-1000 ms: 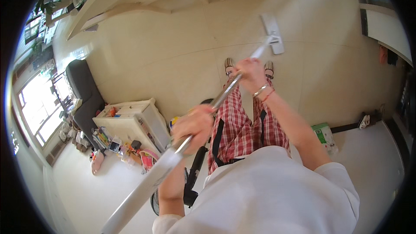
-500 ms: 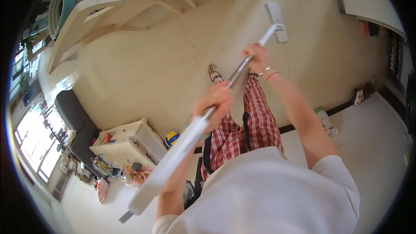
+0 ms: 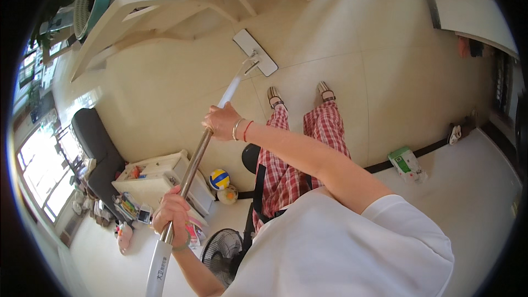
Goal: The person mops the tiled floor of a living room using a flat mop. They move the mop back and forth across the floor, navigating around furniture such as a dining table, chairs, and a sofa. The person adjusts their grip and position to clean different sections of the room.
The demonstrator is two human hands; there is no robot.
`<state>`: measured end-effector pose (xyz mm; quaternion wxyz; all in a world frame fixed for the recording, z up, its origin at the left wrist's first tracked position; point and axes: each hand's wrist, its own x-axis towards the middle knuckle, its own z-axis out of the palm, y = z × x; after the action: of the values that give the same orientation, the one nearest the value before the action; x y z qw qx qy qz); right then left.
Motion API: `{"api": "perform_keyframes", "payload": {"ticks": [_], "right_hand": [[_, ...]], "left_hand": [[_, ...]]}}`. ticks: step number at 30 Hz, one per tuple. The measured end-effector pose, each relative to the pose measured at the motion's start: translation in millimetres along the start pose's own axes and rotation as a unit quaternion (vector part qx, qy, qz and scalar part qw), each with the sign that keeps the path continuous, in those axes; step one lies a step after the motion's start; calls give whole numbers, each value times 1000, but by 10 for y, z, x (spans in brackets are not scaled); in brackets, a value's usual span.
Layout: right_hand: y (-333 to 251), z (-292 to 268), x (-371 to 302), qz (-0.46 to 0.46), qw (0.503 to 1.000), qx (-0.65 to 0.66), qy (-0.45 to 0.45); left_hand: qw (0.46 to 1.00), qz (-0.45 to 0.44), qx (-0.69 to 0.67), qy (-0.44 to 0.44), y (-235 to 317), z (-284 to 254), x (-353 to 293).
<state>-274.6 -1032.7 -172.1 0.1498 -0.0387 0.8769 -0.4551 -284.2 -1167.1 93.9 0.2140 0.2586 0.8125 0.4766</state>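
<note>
A flat mop (image 3: 193, 170) runs diagonally across the view, its pole metal in the middle and white at both ends. My right hand (image 3: 221, 121), with a bangle and a red cord on the wrist, is closed round the upper white and metal part of the pole. Lower down, near the thick white grip, my left hand (image 3: 171, 215) is wrapped round the metal tube. The white rectangular mop head (image 3: 256, 53) lies flat on the pale tiled floor (image 3: 308, 71), ahead and left of my feet. The grip's end runs out of the picture.
Pale curved furniture legs (image 3: 137, 3) stand at the far left, beside a green basket (image 3: 91, 3). On the left are a dark couch (image 3: 93, 143), a cream cabinet (image 3: 159, 173), a ball (image 3: 219, 179) and a black fan (image 3: 223, 250). A green-white package (image 3: 406, 164) lies right.
The mop head has swept from the far right to the left, past the front of my feet. Both hands have moved left with the pole, the left one also lower.
</note>
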Motion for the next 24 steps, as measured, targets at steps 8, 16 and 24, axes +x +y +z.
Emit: {"api": "perform_keyframes", "payload": {"ticks": [8,16,24], "right_hand": [[663,-650,-1185,54,997,-27,39],[2577,-1159,-2938,193,960,-52,197],[3346,-1298,-3619,212,926,-96,297]], "left_hand": [[992,50,-113,-15,193,1063,34],[949,127,-242,-160,174,3140,440],[905,-18,-419,-72,136,4172,222]]}}
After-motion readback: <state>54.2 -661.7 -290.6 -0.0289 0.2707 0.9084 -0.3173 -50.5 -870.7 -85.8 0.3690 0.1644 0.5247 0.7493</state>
